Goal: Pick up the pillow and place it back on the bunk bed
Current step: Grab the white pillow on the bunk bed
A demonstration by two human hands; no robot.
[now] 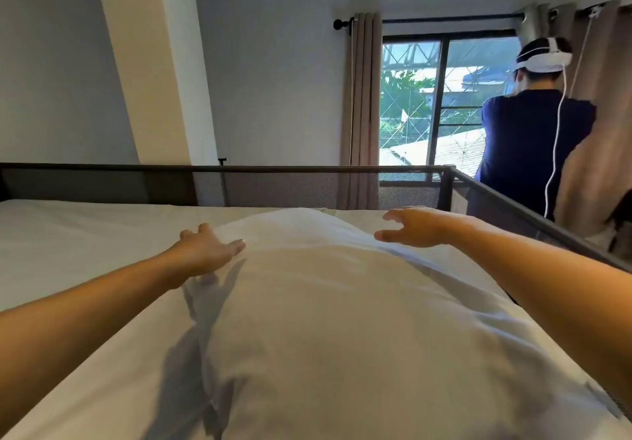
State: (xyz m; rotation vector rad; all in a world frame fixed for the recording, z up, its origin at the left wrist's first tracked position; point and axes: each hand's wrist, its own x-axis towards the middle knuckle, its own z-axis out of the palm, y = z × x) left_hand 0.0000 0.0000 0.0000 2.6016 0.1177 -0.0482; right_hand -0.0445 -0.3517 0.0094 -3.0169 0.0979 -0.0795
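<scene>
We see the bunk bed (pixel 78 234): a white-sheeted mattress enclosed by a dark metal guard rail (pixel 273 168) with mesh panels along the 12 o'clock edge and the 3 o'clock side. We find one white pillow (pixel 342 320) lying directly on the sheet, extending from the centre toward 6 o'clock, close to the 3 o'clock rail. The sheet toward 9 o'clock is smooth and carries only arm shadows
</scene>
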